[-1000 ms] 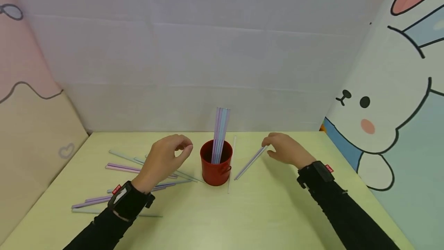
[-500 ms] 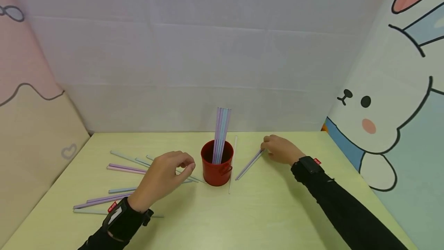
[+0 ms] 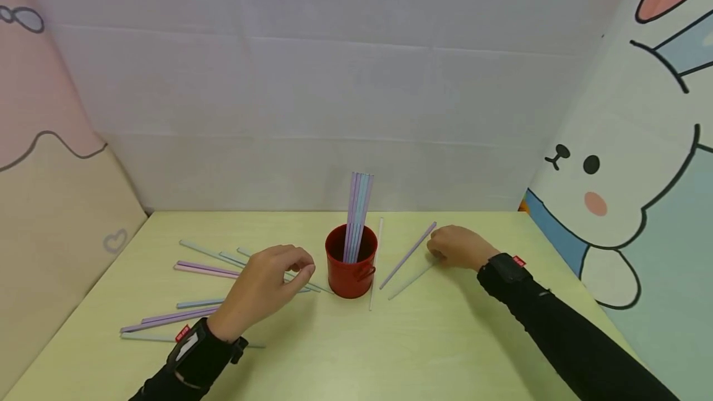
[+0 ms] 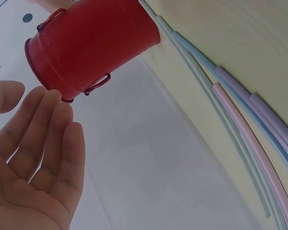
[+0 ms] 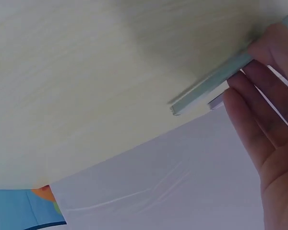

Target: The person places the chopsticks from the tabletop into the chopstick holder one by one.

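My right hand [image 3: 458, 247] is low over the table at the right, its thumb and fingers pinching one end section of a pale green straw [image 5: 213, 84]. A purple straw [image 3: 408, 255] lies just left of that hand. Left of centre, my left hand [image 3: 273, 286] hovers over scattered straws with relaxed, slightly bent fingers and nothing in them; its palm shows in the left wrist view. Between the hands stands a red bucket [image 3: 348, 277] with small side handles, holding an upright bundle of purple and blue straws [image 3: 357, 215].
Pink, purple, blue and green straws [image 3: 206, 270] lie spread on the left of the pale yellow table [image 3: 334, 351]. A thin whitish straw [image 3: 372, 293] lies close along the bucket's right side. A white sheet [image 3: 289, 110] hangs behind the table.
The right hand has come down onto the two straws at the right and parted them, the green one swinging away from the purple. My left hand has dropped slightly lower and stayed there.
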The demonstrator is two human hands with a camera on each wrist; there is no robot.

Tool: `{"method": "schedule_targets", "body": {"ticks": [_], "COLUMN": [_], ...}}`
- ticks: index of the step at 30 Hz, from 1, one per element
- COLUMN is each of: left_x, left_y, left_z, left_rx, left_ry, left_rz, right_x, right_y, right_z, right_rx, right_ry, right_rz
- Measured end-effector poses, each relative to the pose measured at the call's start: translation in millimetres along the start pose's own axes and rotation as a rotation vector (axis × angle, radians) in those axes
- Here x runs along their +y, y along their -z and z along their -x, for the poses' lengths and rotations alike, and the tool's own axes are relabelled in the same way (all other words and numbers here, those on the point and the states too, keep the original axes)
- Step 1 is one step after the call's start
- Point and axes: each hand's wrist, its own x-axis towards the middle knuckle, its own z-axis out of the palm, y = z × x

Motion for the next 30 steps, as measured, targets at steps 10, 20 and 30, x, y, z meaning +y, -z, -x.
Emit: {"method": "schedule_targets", "body": {"ticks": [10,20,30], "left_x": [6.1,33.3,60.7], "left_y": [9.8,10.0,-7.8], "left_z": [-7.5,-17.5,-26.1], "left_rx": [0.016,-0.022,-0.12], "left_ry": [-0.002,-0.062,-0.198], "left_rz": [-0.004,-0.008,-0.088], "right_x": [-41.4,-96.6,-131.2], "right_y": [40.3,76.7,94.2], "right_z": [16.2,4.2,-19.0], "right_rx": [0.086,0.108,0.137], "right_ry": [0.076,0.099,0.053], "right_rz": [-0.191,-0.23,-0.286]}}
